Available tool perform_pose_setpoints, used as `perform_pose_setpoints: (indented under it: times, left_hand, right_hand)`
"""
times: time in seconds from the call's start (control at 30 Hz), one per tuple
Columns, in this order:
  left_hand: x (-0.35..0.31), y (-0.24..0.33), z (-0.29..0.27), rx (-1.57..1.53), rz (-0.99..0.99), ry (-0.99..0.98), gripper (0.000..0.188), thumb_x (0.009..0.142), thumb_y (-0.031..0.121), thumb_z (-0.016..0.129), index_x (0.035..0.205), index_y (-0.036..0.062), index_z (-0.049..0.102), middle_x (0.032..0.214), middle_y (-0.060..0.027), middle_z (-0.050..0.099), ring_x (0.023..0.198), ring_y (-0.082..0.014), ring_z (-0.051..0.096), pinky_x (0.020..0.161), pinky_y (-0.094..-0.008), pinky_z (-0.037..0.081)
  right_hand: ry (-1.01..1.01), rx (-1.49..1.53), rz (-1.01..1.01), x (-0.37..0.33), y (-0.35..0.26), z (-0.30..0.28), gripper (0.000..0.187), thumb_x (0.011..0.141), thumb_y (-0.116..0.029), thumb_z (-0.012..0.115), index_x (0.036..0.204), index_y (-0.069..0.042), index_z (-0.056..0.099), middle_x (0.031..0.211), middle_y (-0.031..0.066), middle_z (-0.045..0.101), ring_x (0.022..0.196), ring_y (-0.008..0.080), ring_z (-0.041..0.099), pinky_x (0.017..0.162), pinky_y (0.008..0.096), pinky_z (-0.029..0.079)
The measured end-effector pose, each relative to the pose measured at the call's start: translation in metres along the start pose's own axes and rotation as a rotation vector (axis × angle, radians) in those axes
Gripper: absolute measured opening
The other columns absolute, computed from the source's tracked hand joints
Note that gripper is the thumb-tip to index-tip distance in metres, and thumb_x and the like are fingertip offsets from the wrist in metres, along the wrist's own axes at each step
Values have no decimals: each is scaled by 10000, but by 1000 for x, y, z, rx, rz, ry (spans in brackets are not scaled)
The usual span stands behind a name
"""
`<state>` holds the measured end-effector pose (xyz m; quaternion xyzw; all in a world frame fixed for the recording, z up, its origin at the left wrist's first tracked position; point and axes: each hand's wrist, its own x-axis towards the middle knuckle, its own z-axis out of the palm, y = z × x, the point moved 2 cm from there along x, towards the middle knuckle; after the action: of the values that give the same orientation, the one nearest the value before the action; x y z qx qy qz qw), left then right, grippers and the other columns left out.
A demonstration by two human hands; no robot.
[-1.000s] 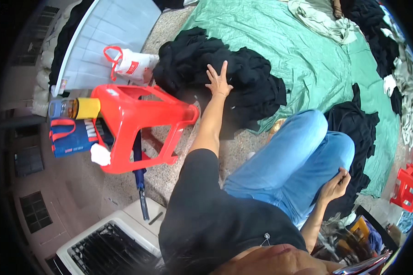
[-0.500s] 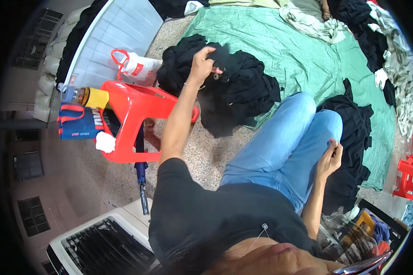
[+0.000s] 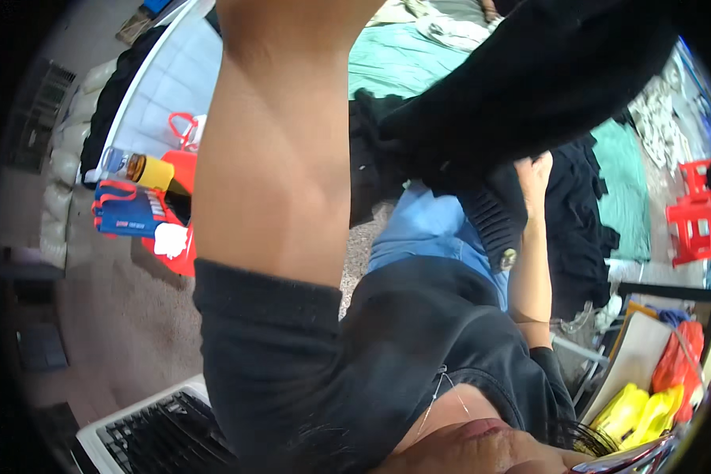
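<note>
A black knitted garment (image 3: 521, 95) is held up across the upper right and hangs down over my lap. Its ribbed part (image 3: 498, 217) dangles in front of my jeans (image 3: 426, 225), with a small pale spot at its lower end. My left arm is raised close to the camera and runs out past the top edge, so that hand is out of sight. My right hand (image 3: 535, 175) is beside the hanging cloth, above my right thigh. Its fingers are curled and partly covered by the garment; what they hold is hidden.
A black cloth pile (image 3: 577, 229) lies to the right on a green sheet (image 3: 620, 189). On the left a red stool (image 3: 183, 170) bears a yellow-wrapped bottle (image 3: 152, 171) and a blue bag (image 3: 126, 212). Red stools (image 3: 694, 217) and a bin with yellow packets (image 3: 636, 415) stand right.
My left arm has swung up from the black pile and its hand has left the picture. A black garment has risen into view. My right hand has moved forward and curled.
</note>
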<state>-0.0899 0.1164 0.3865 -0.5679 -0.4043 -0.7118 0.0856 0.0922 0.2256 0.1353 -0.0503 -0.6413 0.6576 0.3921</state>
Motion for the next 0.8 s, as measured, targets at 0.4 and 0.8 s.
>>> perform_pose_setpoints:
  times: [0.4, 0.8]
  left_hand:
    - [-308, -138, 29, 418, -506, -309, 225, 796, 67, 727, 1019, 34, 715, 1063, -153, 696, 967, -297, 672, 873, -368, 534]
    - [-316, -149, 98, 537, -298, -454, 281, 700, -43, 652, 945, 87, 694, 896, -75, 674, 861, -288, 668, 717, -364, 529]
  right_hand:
    - [713, -249, 664, -160, 90, -170, 280, 896, -277, 736, 1014, -35, 658, 839, 12, 657, 464, 28, 422, 370, 205, 292]
    - [629, -756, 374, -112, 84, -82, 496, 758, -163, 817, 1181, -42, 588, 1007, 148, 688, 944, 255, 675, 850, 343, 508]
